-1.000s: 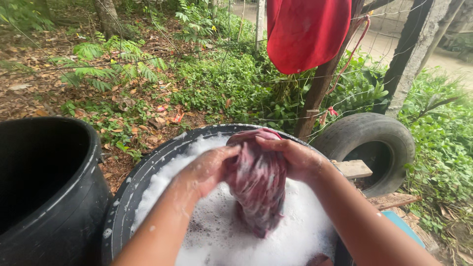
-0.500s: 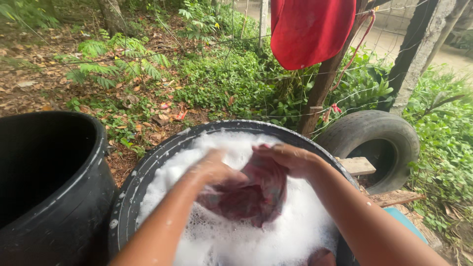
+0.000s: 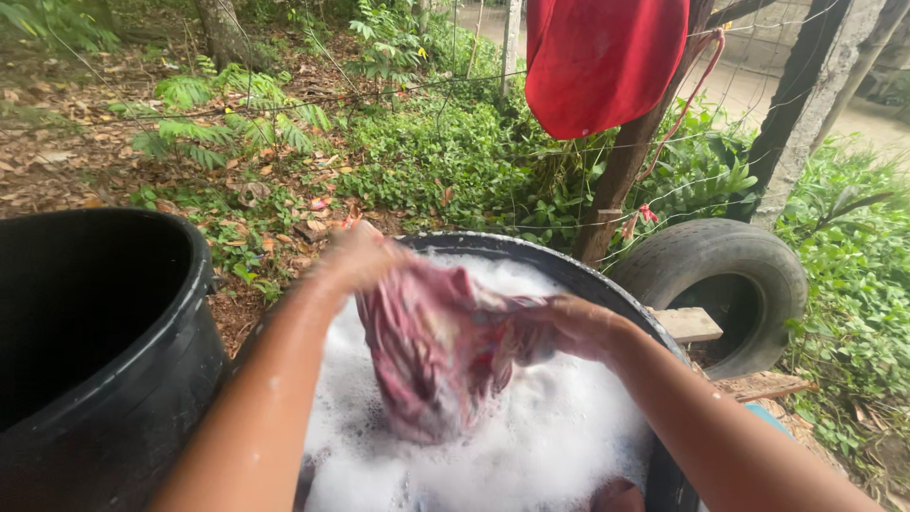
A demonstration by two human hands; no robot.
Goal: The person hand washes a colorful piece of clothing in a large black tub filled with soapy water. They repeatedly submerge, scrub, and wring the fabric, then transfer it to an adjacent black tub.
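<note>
Since half a second ago the left hand (image 3: 355,256) has risen and pulled away toward ten o'clock, so the wet, pink-and-red patterned cloth (image 3: 436,356) that was bunched low in the suds is now stretched up between both hands. The step in hand looks like scrubbing — rubbing the fabric against itself above the wash water. The cloth hangs over the middle of the round black wash tub (image 3: 578,275), its lower end dipping into the white soap foam (image 3: 531,446). The left hand is blurred by motion, yet its fingers are closed tight over the cloth's upper end; the right hand (image 3: 573,327), at three o'clock from the cloth, is clenched on a gathered fold. The next move likely calls for bringing the fists together without loosening either hold. An empty black plastic barrel (image 3: 114,351) stands at nine o'clock, an old rubber tyre (image 3: 725,275) at two o'clock, and a red garment (image 3: 602,62) hangs at twelve.
</note>
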